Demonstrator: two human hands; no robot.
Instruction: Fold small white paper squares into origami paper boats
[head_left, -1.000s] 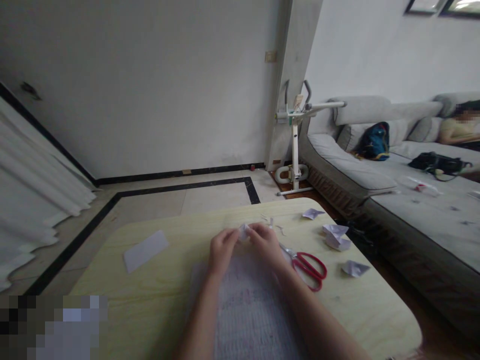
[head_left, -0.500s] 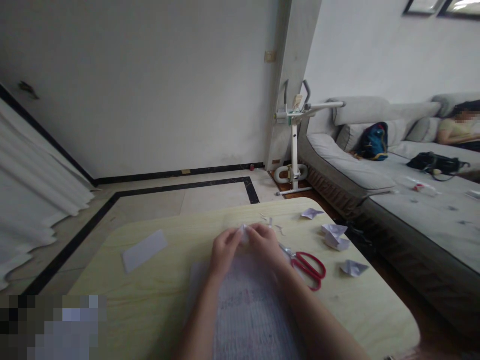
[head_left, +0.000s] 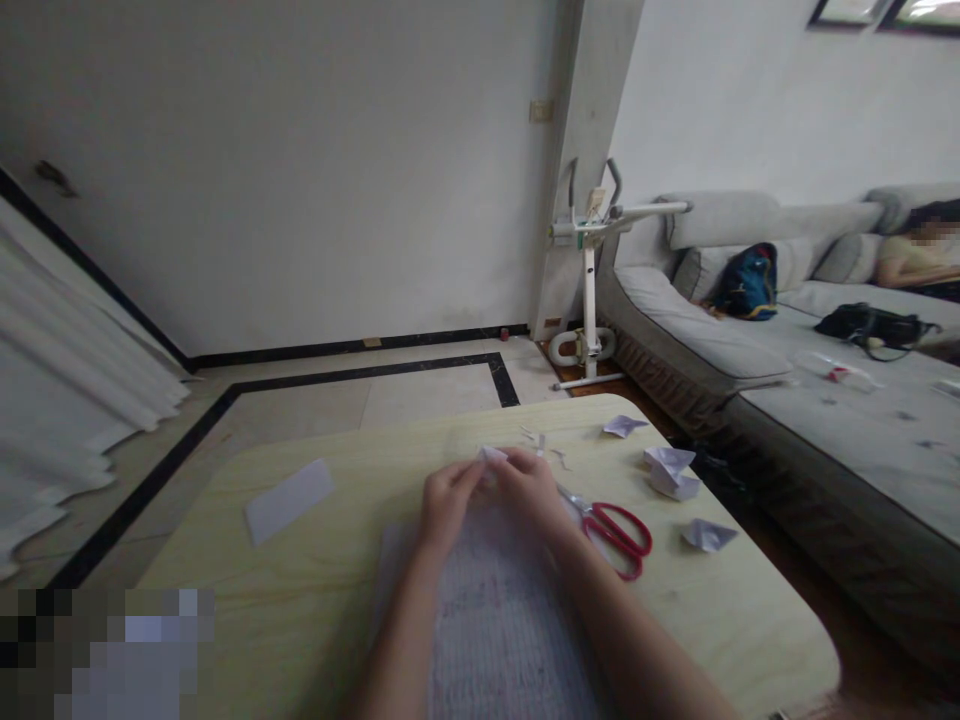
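Left hand (head_left: 450, 492): we record the thumb and fingertips drawn in, pinching the near left side of the small white paper.
Right hand (head_left: 526, 482): we record the same grip on the right side, fingers bent, the two hands close together.
Small white paper (head_left: 490, 454): we locate it between both sets of fingertips, above the far half of the table; a pointed upper edge shows, the remainder is covered, and we cannot tell its full form.
Lined sheet (head_left: 506, 625): we find it flat beneath the forearms, bearing rows of marks too blurred to read.
Scissors (head_left: 624, 538): we note red handles just right of the right forearm, the blades partly hidden by the right hand.
Paper scraps (head_left: 540, 443): we see thin slivers just beyond the right hand.
Folded papers: we observe a far one (head_left: 624, 427), a larger group (head_left: 672, 473) and a near one (head_left: 709, 537), all along the right edge.
White slip (head_left: 289, 500): we place it flat at left, well apart from the hands.
Table (head_left: 300, 620): we note pale wood grain and rounded corners.
Sofa (head_left: 862, 450): we observe a blue backpack (head_left: 752, 283), a black bag (head_left: 874, 326) and a seated person (head_left: 911, 265).
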